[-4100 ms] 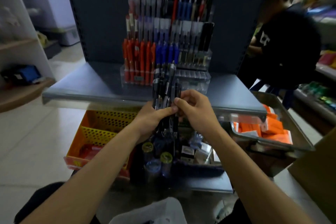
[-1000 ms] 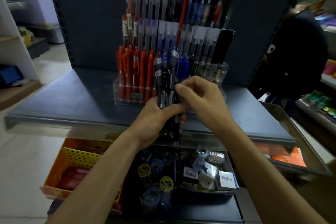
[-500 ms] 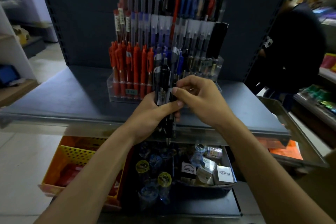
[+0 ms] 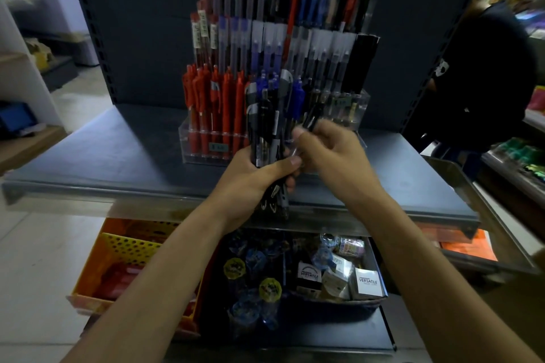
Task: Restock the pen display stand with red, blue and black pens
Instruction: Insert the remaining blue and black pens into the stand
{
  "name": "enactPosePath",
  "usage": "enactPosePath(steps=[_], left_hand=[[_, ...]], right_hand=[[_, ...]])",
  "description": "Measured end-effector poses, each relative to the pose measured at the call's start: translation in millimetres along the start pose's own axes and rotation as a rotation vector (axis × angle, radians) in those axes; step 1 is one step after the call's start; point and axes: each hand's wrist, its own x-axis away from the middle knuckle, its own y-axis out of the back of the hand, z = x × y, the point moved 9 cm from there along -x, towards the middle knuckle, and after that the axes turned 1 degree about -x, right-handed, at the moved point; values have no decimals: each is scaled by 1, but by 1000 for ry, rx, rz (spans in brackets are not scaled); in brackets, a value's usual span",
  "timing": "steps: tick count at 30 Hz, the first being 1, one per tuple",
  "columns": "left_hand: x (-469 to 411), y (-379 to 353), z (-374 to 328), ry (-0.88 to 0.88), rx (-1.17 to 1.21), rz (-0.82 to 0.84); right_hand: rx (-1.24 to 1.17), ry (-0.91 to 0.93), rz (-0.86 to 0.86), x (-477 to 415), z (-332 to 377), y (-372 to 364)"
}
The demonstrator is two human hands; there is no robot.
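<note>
Head camera, live. Gripping a bundle of black pens (image 4: 267, 127) upright in the left hand (image 4: 253, 177), fingers and thumb curled tight round the barrels, just in front of the pen display stand (image 4: 203, 153). Half a second back, still picking at the top of that bundle with the right hand (image 4: 333, 156). Now pinching a single black pen (image 4: 312, 118), drawn clear and tilted up to the right, apart from the rest. Looks like one pen freed and ready to go in, probably bound for the clear slots (image 4: 342, 103) at the right end of the front row, past the blue pens (image 4: 296, 94). Already packed with red pens (image 4: 206, 97) at the left end. Plenty left in the fist, so nowhere near done with black.

On to the surface: standing on a dark grey shelf (image 4: 118, 150), with a dark back panel behind. Below the shelf edge, a yellow perforated basket (image 4: 124, 247) to the left and small boxed goods (image 4: 367, 281) in the middle. Off to the right, another person in dark clothes (image 4: 477, 68), blurred. Pale tiled floor (image 4: 35, 259) at lower left.
</note>
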Motion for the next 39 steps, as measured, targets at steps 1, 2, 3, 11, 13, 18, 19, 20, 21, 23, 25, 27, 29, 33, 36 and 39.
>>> enactPosePath(steps=[1,2,3,11,13,18,19,20,21,23,25,27,29,33,36,39], left_hand=[[0,1,0,-5,8,-12],[0,0,-1,-5,9,-14],[0,0,0,-2,8,-12],[-2,9,1,25,155,-109],[-2,12,-1,16,151,-119],[-3,11,-2,22,195,-110],[-4,10,-3,19,203,-107],[-5,10,-3,12,205,-109],[-6,11,-4,-1,203,-117],[-8,12,-5,-27,206,-140],[-10,13,-4,-32,221,-155],[-11,14,-3,-25,220,-162],[-12,16,-1,-18,210,-171],[-13,18,3,0,196,-188],[-11,18,3,17,207,-193],[-8,18,3,17,198,-205]], right_hand=[[-11,-14,65,3,-3,-7],[-45,-28,102,5,-5,-11],[-76,-26,112,7,-6,-11],[-163,103,-347,-5,17,46],[-82,136,-406,-9,22,55],[205,198,-496,-25,32,65],[259,186,-457,-30,31,60],[320,175,-410,-36,28,54],[384,170,-366,-40,26,47],[488,160,-310,-45,22,37],[586,124,-281,-49,17,32],[652,83,-276,-48,6,30],[651,100,-309,-44,0,30],[708,123,-313,-44,-2,28],[679,34,-228,-51,-4,32],[389,-46,-264,-54,-7,43]])
